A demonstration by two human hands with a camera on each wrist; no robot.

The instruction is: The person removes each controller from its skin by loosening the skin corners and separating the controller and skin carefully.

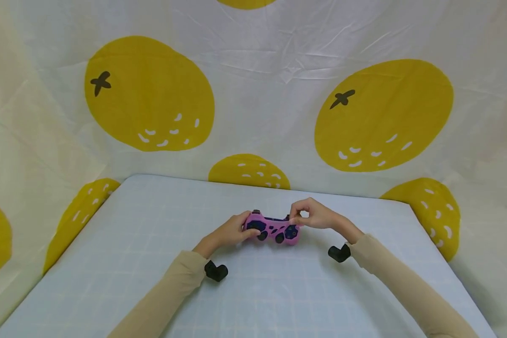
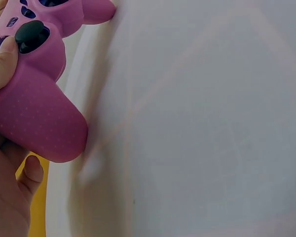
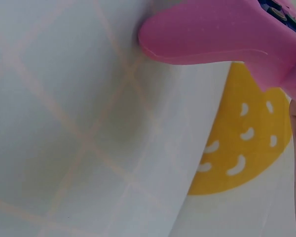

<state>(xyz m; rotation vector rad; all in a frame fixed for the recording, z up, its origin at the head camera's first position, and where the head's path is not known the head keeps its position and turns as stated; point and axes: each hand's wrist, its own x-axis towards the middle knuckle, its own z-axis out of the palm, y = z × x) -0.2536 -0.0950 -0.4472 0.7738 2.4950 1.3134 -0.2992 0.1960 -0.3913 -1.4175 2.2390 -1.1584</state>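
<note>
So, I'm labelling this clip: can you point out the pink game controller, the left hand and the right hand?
Pink game controller (image 1: 270, 228): head view, middle of its button face.
Left hand (image 1: 231, 230): head view, back of the hand.
Right hand (image 1: 318, 215): head view, middle of the hand, behind the fingers.

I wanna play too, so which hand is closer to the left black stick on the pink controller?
Left. The left hand grips the pink controller, its thumb beside the left black stick; the right hand is farther off, at the controller's upper right corner.
</note>
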